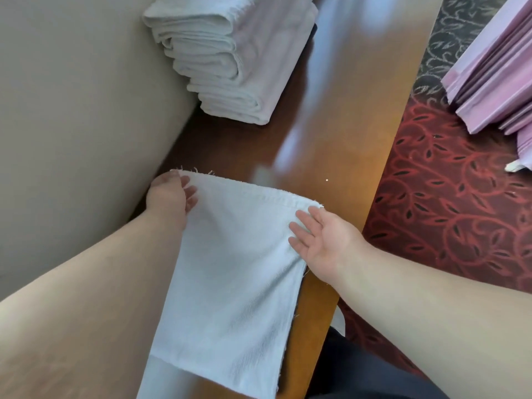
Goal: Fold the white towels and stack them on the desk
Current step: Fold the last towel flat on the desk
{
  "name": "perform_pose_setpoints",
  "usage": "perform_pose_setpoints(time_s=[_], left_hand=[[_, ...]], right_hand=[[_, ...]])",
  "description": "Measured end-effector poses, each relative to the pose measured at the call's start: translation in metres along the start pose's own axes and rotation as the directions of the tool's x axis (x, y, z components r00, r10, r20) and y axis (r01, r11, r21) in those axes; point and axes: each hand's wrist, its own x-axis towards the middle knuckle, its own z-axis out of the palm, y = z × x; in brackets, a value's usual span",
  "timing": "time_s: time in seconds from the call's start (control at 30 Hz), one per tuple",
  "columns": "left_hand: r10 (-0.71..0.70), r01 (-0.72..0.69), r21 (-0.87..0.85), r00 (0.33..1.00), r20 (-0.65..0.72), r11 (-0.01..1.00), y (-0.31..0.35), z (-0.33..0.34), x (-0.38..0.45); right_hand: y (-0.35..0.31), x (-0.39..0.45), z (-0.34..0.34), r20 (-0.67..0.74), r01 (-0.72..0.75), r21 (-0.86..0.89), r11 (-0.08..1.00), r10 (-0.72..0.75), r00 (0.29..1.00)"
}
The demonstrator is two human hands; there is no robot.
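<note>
You've got the white towel [230, 266] draped over the near end of the wooden surface [339, 116], its frayed far edge up on the wood and the lower part hanging off toward you. Your left hand [169, 194] is at the far left corner, fingers curled onto the cloth there; it looks like a pinch on that corner, though the thumb side is hidden. Your right hand [319, 234] lies released, fingers straight and spread, flat on the right edge just below the far right corner.

Further up the surface, against the pale wall [72, 110], the stack of folded towels [230, 59] sits well apart from your hands, already several layers high and leaning a little.

Now, watch the risks. That right hand only presses; if you lift the left corner to fold, the right side may slide on the glossy wood and the fold comes out skewed. Most of the cloth hangs past the near edge, so its weight could drag the whole towel off toward the red patterned carpet [446, 197] if both hands let go. The loose threads on the far edge can snag your fingers. And when you carry this one over, a heavy drop onto the leaning stack could tip it, so set it down square.
</note>
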Motion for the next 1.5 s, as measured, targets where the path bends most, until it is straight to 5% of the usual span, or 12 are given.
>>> perform_pose_setpoints(time_s=[0.1,0.17,0.23,0.33,0.43,0.67,0.77,0.87,0.93,1.27,1.37,1.5], left_hand=[[0.332,-0.331,0.206,0.943,0.033,0.921,-0.016,-0.017,-0.011],[0.531,-0.545,0.511,0.826,0.191,0.664,-0.027,-0.034,-0.022],[0.596,-0.646,0.663,0.718,0.359,0.379,-0.039,-0.052,-0.030],[0.654,-0.633,0.745,0.657,0.375,0.209,-0.062,-0.094,-0.035],[0.548,-0.501,0.829,0.779,0.306,0.249,-0.090,-0.146,-0.046],[0.148,-0.305,0.951,0.944,0.295,0.048,-0.130,-0.207,-0.063],[0.107,-0.120,0.979,0.989,0.104,0.164,-0.148,-0.225,-0.082],[0.112,0.055,0.846,0.985,-0.134,0.531,-0.160,-0.246,-0.099],[0.100,0.085,0.753,0.975,-0.197,0.652,-0.170,-0.257,-0.112],[-0.228,0.368,0.651,0.929,-0.292,0.664,-0.268,-0.303,-0.236],[-0.283,0.357,0.624,0.934,-0.219,0.695,-0.287,-0.305,-0.271],[-0.337,0.310,0.686,0.936,-0.100,0.659,-0.278,-0.313,-0.275]], right_hand=[[0.010,-0.006,-0.001,0.021,0.135,-0.133,0.982,-0.134,0.991],[0.018,-0.010,0.003,0.066,0.306,-0.455,0.837,-0.311,0.948],[0.024,-0.010,0.001,0.348,0.515,-0.788,0.338,-0.446,0.825],[0.032,0.008,-0.010,0.677,0.474,-0.645,-0.599,-0.161,0.718],[0.033,0.022,-0.022,0.609,0.284,-0.471,-0.835,-0.075,0.790],[0.016,0.038,-0.007,0.597,0.254,-0.330,-0.909,0.007,0.803],[0.002,0.042,0.018,0.563,0.263,-0.256,-0.930,0.078,0.823],[-0.005,0.049,0.049,0.541,0.267,-0.180,-0.947,0.131,0.831],[-0.005,0.054,0.064,0.538,0.267,-0.123,-0.956,0.162,0.827],[0.089,0.045,0.105,0.532,0.463,0.166,-0.871,0.475,0.701],[0.121,0.024,0.086,0.636,0.487,-0.134,-0.863,0.302,0.710],[0.132,-0.015,0.018,0.577,0.420,-0.755,-0.503,-0.207,0.790]])
